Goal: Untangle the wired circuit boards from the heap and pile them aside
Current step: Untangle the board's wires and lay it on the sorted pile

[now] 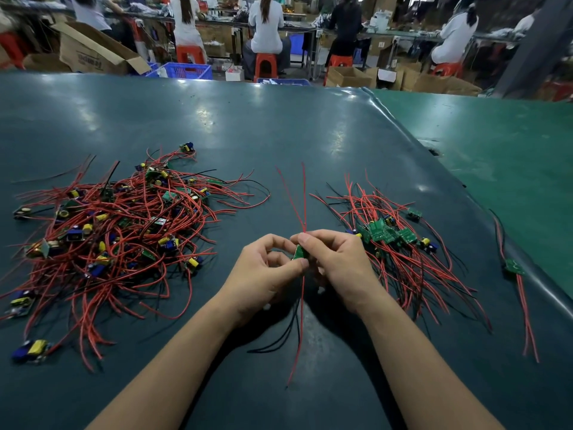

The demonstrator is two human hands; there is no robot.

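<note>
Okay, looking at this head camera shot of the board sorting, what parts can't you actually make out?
Head view:
- Held circuit board: mostly covered by the fingers of the left hand and right hand; its components can't be read.
- Tangled heap: the left edge cuts off its wires, and overlapping red wires prevent a board count.
- Sorted pile: lower boards are hidden under wires.
- Lone board: too small for detail.

Two heaps of wired boards (114, 231) (400, 240), one held board (299, 252), one stray board (513, 267), two hands (263, 271) (338, 262)

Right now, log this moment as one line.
both hands pinch small green circuit board | tangled red-wired heap left | sorted pile right
</note>
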